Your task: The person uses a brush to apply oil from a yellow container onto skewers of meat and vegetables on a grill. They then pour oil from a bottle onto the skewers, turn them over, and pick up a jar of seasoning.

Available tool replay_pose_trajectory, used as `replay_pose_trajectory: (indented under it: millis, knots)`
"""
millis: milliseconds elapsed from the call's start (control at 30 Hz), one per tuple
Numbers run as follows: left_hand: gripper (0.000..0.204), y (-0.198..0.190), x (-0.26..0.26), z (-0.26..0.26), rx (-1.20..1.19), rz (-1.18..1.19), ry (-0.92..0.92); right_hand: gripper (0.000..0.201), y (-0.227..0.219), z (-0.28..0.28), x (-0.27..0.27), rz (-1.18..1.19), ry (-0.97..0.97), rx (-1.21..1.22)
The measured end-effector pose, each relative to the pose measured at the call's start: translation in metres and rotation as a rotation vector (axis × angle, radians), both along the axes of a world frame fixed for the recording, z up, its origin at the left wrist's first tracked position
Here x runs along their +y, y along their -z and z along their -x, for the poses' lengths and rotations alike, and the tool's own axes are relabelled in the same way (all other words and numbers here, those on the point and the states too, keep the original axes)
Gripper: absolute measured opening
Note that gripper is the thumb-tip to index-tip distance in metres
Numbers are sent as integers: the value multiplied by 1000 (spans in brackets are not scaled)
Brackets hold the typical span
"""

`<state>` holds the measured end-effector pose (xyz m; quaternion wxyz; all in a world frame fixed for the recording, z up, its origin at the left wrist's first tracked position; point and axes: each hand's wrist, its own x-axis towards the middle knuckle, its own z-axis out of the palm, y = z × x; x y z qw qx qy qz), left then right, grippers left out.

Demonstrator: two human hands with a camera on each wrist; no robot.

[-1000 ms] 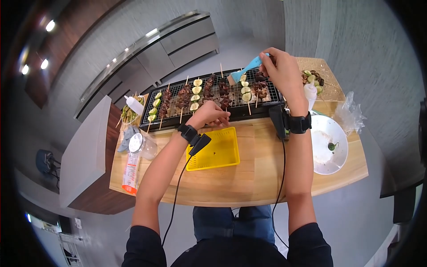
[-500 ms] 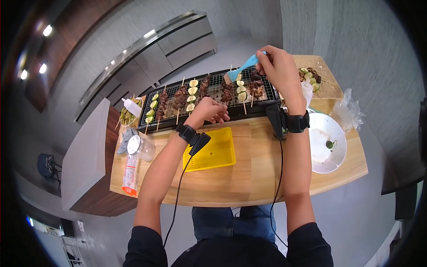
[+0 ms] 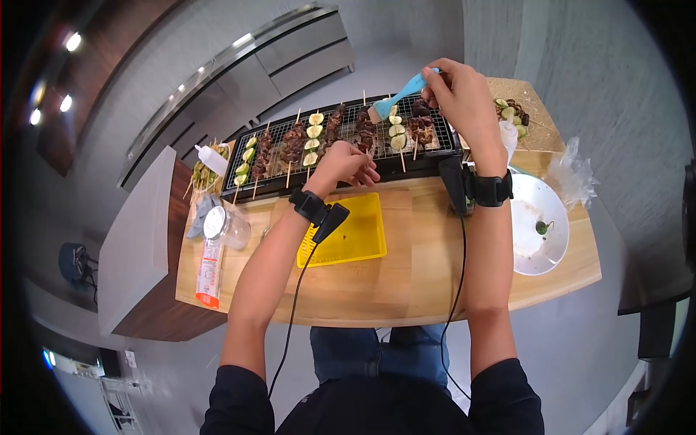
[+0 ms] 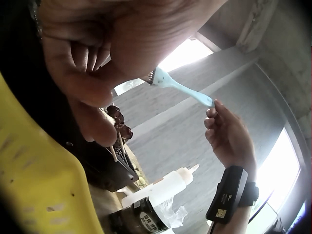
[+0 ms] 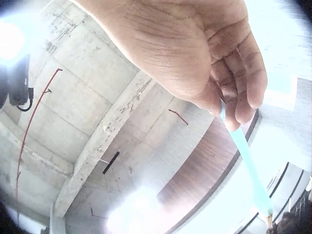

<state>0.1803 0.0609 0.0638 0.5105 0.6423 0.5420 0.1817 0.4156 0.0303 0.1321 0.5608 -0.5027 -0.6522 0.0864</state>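
Several meat skewers and sliced-vegetable skewers lie across the black grill. My right hand pinches the handle of a light blue brush above it. The bristles are at the upper part of a meat skewer. At the front edge of the grill, my left hand has its thumb and fingers curled at that skewer's lower end and appears to pinch the stick; the contact is partly hidden. In the right wrist view, the blue handle comes out between thumb and fingers.
A yellow basket sits in front of the grill. To the right are a white bowl, a squeeze bottle and a plastic bag. A jar, another bottle and a packet stand or lie left.
The brush has shifted from beside a vegetable skewer to the meat skewer on its left, then stayed near its top. My left hand remains by the skewer's lower end; the head view shifted slightly.
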Motion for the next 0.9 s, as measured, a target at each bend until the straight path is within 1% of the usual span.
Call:
replay_pose_trajectory:
  millis: [100, 167, 267, 300, 400, 467, 533, 600, 767, 867, 900]
  knots:
    - [28, -3, 4, 5, 51, -22, 5, 24, 1, -2, 1, -14, 7, -9]
    - [30, -7, 11, 11, -71, -48, -15, 24, 1, -3, 3, -20, 17, -28]
    - [30, -20, 11, 11, -137, -63, -21, 24, 1, -3, 2, -31, 11, 10]
    - [28, -22, 12, 10, -180, -17, -9, 24, -1, -3, 0, -29, 12, 24]
    - [26, -15, 11, 5, -204, 26, 35, 23, -1, -4, -1, -22, 25, 37]
    - [26, -3, 12, 6, -184, 39, 40, 23, -1, -5, 0, -19, 38, 36]
    - [26, 1, 7, 5, -164, 54, 47, 22, 1, -6, 2, -71, 53, -19]
    - [26, 1, 3, 7, -17, 46, 2, 23, 0, -7, 1, -47, 47, -11]
    - [27, -3, 4, 16, 5, 64, 7, 23, 1, -5, 3, -9, 26, 18]
    - [27, -2, 6, 14, 35, 25, 19, 23, 3, -4, 6, -72, 48, -22]
    - [27, -3, 7, 13, -18, 12, 14, 23, 3, -4, 6, -79, 58, -55]
